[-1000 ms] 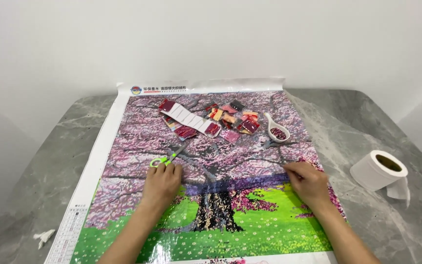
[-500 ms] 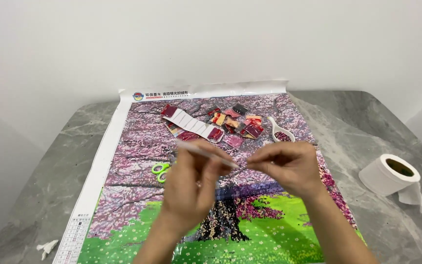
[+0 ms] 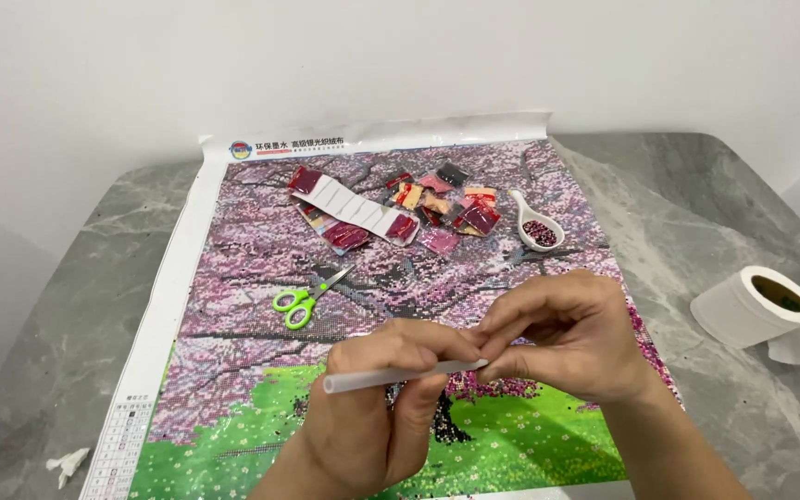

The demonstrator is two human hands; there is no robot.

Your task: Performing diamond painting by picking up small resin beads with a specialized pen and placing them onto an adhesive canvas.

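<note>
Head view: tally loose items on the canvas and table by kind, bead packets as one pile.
Pen tool, held in both hands: 1
Green scissors: 1
White scoop tray: 1
Bead packet pile: 1
Tissue roll: 1
White scrap: 1
Total: 6

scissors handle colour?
Bright green handles on the scissors, which lie on the canvas left of both hands. Head view, the only one.

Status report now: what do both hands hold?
Left hand grips white pen. Right hand pinches its tip. Both above the canvas; scissors lie apart.
</note>
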